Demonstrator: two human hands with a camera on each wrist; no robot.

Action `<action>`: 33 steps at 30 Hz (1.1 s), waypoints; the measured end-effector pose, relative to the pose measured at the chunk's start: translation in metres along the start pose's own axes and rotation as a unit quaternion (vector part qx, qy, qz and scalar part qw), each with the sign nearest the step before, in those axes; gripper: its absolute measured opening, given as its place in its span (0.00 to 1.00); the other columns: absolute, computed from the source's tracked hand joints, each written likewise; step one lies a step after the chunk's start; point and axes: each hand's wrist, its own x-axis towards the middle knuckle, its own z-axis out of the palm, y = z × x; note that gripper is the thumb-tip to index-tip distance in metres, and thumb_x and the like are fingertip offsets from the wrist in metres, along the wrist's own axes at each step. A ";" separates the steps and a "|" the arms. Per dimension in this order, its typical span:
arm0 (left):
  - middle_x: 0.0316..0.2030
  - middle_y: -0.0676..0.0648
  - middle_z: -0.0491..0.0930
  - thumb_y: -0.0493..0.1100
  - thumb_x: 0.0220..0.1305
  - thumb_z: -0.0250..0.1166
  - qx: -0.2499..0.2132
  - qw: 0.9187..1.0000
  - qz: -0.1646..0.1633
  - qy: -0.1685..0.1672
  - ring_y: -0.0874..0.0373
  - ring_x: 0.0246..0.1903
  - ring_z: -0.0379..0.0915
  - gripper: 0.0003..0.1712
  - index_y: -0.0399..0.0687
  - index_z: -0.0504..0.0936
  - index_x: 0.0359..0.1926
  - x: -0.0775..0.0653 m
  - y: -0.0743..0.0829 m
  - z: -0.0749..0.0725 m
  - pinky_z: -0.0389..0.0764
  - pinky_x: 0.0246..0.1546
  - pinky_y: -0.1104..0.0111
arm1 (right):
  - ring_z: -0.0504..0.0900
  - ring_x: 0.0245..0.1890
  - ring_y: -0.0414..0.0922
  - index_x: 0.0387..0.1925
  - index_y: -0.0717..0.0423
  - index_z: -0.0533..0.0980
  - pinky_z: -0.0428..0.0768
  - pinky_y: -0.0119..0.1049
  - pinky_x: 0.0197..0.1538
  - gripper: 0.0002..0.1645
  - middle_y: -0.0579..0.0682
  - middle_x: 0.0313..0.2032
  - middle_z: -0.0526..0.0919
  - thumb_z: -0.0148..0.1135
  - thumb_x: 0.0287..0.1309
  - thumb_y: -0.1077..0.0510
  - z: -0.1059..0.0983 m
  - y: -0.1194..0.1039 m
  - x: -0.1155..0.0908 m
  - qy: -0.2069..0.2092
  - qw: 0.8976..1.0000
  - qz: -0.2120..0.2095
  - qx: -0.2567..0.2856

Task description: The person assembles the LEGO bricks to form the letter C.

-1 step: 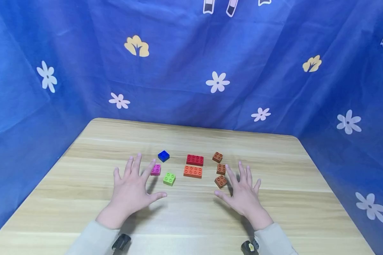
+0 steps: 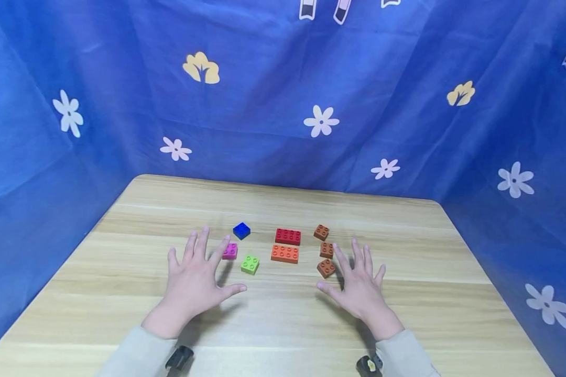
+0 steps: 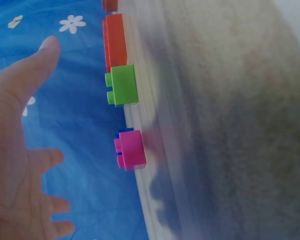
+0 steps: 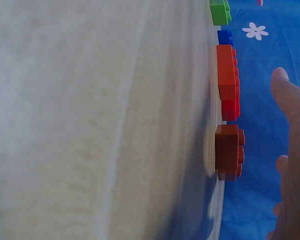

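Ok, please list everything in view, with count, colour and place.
Blue brick: 1, blue, back left
Pink brick: 1, pink, far left
Green brick: 1, lime, front left
Red brick: 1, red, middle back
Orange brick: 1, orange, middle front
Brown bricks: 3, brown, right
Table: 1, pale wood, under bricks
Cloth: count unclear, blue with prints, behind and beside table
Black devices: 2, black, at wrists
Sleeves: 2, pale grey, at wrists
Left hand: 1, bare, above table, left
Right hand: 1, bare, above table, right
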 end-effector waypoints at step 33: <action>0.67 0.32 0.56 0.73 0.42 0.68 -0.020 0.996 0.086 0.009 0.33 0.65 0.50 0.58 0.43 0.64 0.68 0.028 -0.009 0.010 0.48 0.61 0.36 | 0.48 0.69 0.63 0.73 0.42 0.52 0.46 0.68 0.63 0.59 0.63 0.70 0.50 0.61 0.43 0.24 -0.003 0.011 0.016 0.031 0.997 -0.069 0.027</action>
